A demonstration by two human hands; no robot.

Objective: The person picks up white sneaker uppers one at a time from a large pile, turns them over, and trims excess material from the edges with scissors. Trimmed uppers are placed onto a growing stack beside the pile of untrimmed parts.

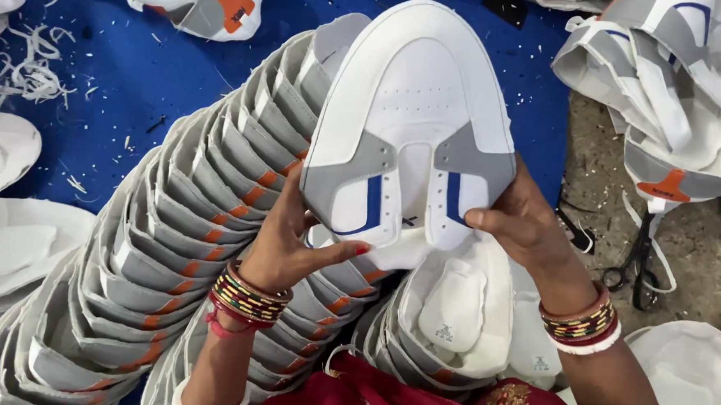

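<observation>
The shoe upper (411, 123) looks like smooth matt synthetic leather; the blue sheet (137, 76) below looks smooth.

A long curved stack of nested grey-and-white shoe uppers (186, 243) with orange tabs fans across the blue work surface (137, 76). White trimmings (30, 70) litter its upper left. Black scissors (633, 262) lie at the right, below a loose heap of uppers (671, 87). White padded tongue pieces (452, 304) sit in the nearest uppers.

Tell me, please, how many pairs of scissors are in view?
1: black scissors lie on the bare floor at right, beside the right hand; others may be hidden under the piles.
</observation>
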